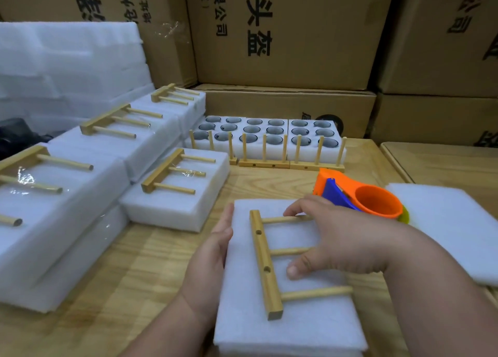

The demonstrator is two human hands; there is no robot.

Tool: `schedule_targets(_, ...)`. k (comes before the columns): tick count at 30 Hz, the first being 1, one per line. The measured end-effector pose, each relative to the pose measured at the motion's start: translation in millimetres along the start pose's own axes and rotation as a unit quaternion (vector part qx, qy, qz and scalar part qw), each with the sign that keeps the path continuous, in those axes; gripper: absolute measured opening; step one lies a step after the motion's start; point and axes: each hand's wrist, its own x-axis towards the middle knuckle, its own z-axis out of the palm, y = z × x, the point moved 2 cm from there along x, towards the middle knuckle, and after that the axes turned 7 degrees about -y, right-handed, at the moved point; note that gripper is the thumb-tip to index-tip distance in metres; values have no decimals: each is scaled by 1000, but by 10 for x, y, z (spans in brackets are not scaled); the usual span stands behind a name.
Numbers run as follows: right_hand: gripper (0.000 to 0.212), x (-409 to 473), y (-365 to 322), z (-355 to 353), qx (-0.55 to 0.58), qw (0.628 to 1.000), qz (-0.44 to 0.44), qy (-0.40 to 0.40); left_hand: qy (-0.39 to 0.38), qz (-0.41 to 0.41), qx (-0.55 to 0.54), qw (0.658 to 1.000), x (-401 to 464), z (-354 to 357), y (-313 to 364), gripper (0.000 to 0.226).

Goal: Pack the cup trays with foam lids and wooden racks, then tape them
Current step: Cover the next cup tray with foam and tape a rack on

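Observation:
A white foam-lidded cup tray [296, 327] lies in front of me on the wooden table. A wooden rack [265, 265] with three pegs lies flat on its lid. My right hand [331, 235] rests on the rack's upper two pegs, fingers curled over them. My left hand [213, 254] presses flat against the tray's left side. An orange and blue tape dispenser [358, 195] sits just behind my right hand.
Several taped foam packs with racks on top [177, 186] are stacked at left. Open foam trays of cups [269, 133] with upright wooden racks [291, 162] stand at the back. A loose foam lid [444, 227] lies at right. Cardboard boxes [283, 33] wall the rear.

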Motion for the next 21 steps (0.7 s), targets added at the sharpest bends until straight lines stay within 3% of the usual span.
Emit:
schedule_targets(6, 93, -7, 44, -57, -12, 998, 31, 44, -31, -21, 74, 997, 260, -6, 32, 56)
schedule_targets(9, 70, -42, 31, -109, -50, 994, 7, 97, -5, -38, 87, 995, 337, 49, 38, 48)
schedule_targets(12, 46, -65, 53, -117, -79, 993, -17, 90, -18, -34, 56, 998, 344, 126, 58, 83)
schedule_targets(16, 21, -69, 35, -101, -63, 993, -30, 94, -21, -23, 67, 997, 320, 154, 79, 89)
schedule_targets(21, 12, -62, -70, -126, -67, 979, -88, 171, -6, -21, 72, 997, 324, 126, 68, 85)
